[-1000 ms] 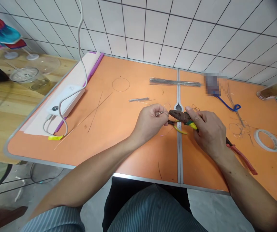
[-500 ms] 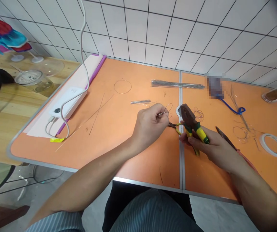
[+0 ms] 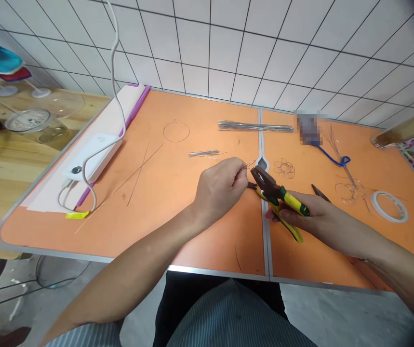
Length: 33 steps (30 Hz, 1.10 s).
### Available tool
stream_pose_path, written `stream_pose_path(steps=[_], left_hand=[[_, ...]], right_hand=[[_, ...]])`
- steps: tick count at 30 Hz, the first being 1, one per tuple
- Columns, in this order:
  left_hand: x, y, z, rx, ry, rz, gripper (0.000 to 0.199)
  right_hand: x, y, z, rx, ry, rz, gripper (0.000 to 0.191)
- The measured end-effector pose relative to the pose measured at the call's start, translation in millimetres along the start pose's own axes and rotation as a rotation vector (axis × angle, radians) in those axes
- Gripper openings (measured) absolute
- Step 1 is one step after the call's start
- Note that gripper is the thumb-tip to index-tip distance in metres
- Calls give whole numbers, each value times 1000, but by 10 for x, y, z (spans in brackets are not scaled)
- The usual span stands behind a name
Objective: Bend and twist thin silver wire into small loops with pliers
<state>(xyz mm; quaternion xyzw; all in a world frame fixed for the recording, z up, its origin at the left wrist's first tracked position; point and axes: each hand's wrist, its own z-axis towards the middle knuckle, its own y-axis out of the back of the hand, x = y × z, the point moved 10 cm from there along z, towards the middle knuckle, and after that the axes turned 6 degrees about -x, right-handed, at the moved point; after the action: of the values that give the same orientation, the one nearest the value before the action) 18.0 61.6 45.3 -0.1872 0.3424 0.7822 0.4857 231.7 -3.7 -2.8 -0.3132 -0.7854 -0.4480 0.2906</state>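
Note:
My left hand (image 3: pixel 223 185) is closed in a pinch on a thin bent wire (image 3: pixel 249 165), whose end pokes out past the fingertips; the rest is hidden. In my right hand (image 3: pixel 311 212) are pliers (image 3: pixel 266 183) with dark jaws and yellow-green handles. Their jaws point at the wire, close beside my left fingertips; contact cannot be made out. Beneath lies a second tool with dark tips and yellow handles (image 3: pixel 289 227), partly covered by my right hand. A flower-shaped wire piece (image 3: pixel 284 168) rests just beyond the pliers.
On the orange table (image 3: pixel 192 231) lie a long wire bundle (image 3: pixel 255 126), short wires (image 3: pixel 204 153), a wire ring (image 3: pixel 176 131), two crossed wires (image 3: pixel 138 173) and a white tape roll (image 3: pixel 389 206). A white power bank (image 3: pixel 94 154) with a cable sits left. Dark pointed jaws (image 3: pixel 320 193) show behind my right hand.
The pliers have tilted and their jaws have come nearer to the wire. My left hand has turned, and the wire loops show less. The view has shifted slightly to the right.

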Motion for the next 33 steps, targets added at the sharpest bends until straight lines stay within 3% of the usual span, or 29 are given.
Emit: stream_pose_path(steps=[3, 9, 20, 26, 30, 33], left_hand=[[-68, 15, -35, -45, -122, 46, 22], [-149, 34, -68, -74, -232, 71, 21], [-84, -37, -79, 13, -175, 150, 24], [-111, 6, -67, -31, -189, 82, 22], [-49, 12, -26, -4, -75, -51, 21], [75, -10, 10, 43, 123, -188, 17]], right_hand=[[73, -22, -37, 23, -14, -9, 46], [121, -38, -52, 35, -2, -12, 44], [108, -28, -67, 30, 0, 0, 41], [68, -36, -67, 30, -13, 4, 40], [66, -54, -77, 48, -33, 6, 42], [44, -54, -82, 43, -33, 25, 44]])
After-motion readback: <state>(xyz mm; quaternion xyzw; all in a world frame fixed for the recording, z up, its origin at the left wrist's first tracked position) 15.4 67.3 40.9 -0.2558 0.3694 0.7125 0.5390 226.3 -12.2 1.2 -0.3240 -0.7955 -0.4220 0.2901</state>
